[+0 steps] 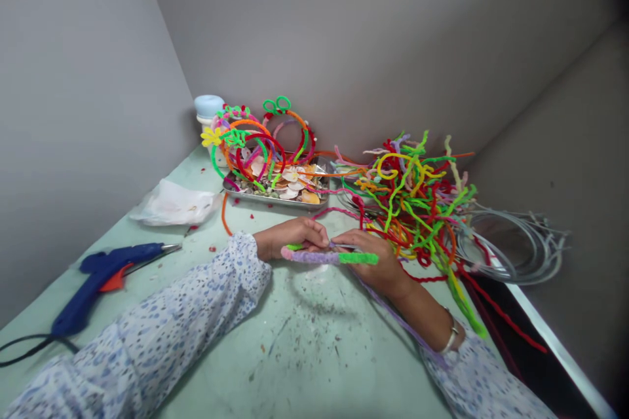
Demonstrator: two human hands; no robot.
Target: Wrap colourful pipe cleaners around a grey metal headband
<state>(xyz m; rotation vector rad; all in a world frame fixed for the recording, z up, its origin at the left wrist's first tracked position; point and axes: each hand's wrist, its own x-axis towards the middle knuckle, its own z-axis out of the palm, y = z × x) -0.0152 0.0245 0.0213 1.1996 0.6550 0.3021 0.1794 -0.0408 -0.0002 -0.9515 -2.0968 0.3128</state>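
Between my hands is a headband (314, 257) wrapped in fuzzy pipe cleaner, with pink, purple and green stretches facing me. My left hand (293, 236) is closed in a pinch on the headband's far side, behind the pink and purple part. Behind the green part, my right hand (376, 255) is closed with its fingertips on a thin purple pipe cleaner (400, 321). That strand trails down along my right forearm. The fingertips of both hands nearly meet, and the wrapped band partly hides them.
Finished-looking colourful headbands (260, 137) stand in a metal tray (275, 201) of shells. A tangled heap of pipe cleaners (413, 190) lies right, beside bare grey hoops (515, 249). Left are a blue glue gun (108, 275), a white plastic bag (174, 203) and a blue-lidded container (209, 107).
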